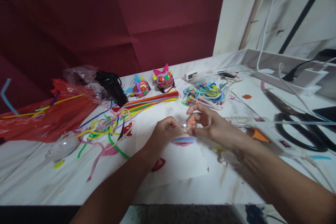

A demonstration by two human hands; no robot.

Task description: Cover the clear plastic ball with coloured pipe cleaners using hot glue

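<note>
I've got both hands over the white paper (181, 173) on my feed, and the clear ball (184, 140) with the blue and pink striped bottom sits between them, above the middle of that sheet. My left hand (167, 130) has its fingers bunched together, clamped on the ball's left side. On my right hand (206, 123) the upper fingers are curled and spread apart, with thumb and a lower finger up against the ball near an orange bit (193, 121). It's kinda blurry, so I can't tell if they're actually pinching anything.

A red curl (158, 165) lies on the paper's left side. Along the paper's far edge there's a bundle of fuzzy sticks (154, 102), and behind that two colorful animal heads (164, 79). Loose fuzzy strands (110, 129) are scattered left of the paper, a tangled pile (207, 94) is past its far right corner, and big scissors (282, 103) lie well off to its right.
</note>
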